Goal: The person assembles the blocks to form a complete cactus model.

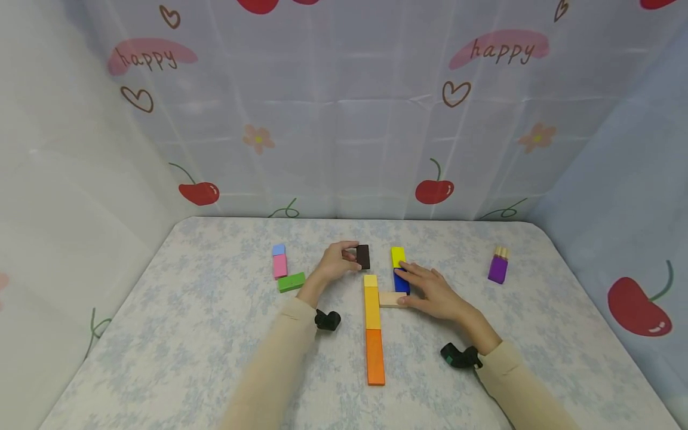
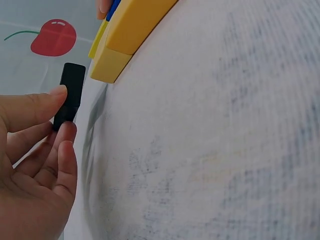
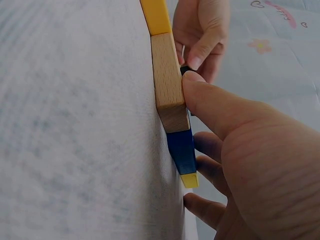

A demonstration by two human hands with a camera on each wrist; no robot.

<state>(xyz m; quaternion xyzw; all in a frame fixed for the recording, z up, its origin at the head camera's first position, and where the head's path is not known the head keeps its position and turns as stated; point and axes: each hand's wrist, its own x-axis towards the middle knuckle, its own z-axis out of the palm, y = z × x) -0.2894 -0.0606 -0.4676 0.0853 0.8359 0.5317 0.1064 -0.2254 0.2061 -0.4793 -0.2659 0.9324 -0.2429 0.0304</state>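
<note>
My left hand (image 1: 334, 263) pinches a small black block (image 1: 363, 257) between thumb and fingertips; the left wrist view shows the block (image 2: 74, 85) held up on end. With fairly straight fingers, my right hand (image 1: 434, 292) touches a plain wooden block (image 1: 389, 299) with its thumb and a blue block (image 1: 401, 284) with its fingers. Beyond the blue one lies a yellow block (image 1: 398, 254). Beside the wooden block runs a line of a pale yellow block (image 1: 370, 280), a golden yellow block (image 1: 372, 309) and an orange block (image 1: 375, 358).
On the left of the table lie a light blue block (image 1: 278, 249), a pink block (image 1: 280, 266) and a green block (image 1: 292, 282). A purple block (image 1: 497, 270) with pale tips stands at the right. A printed curtain (image 1: 338, 131) closes off the back.
</note>
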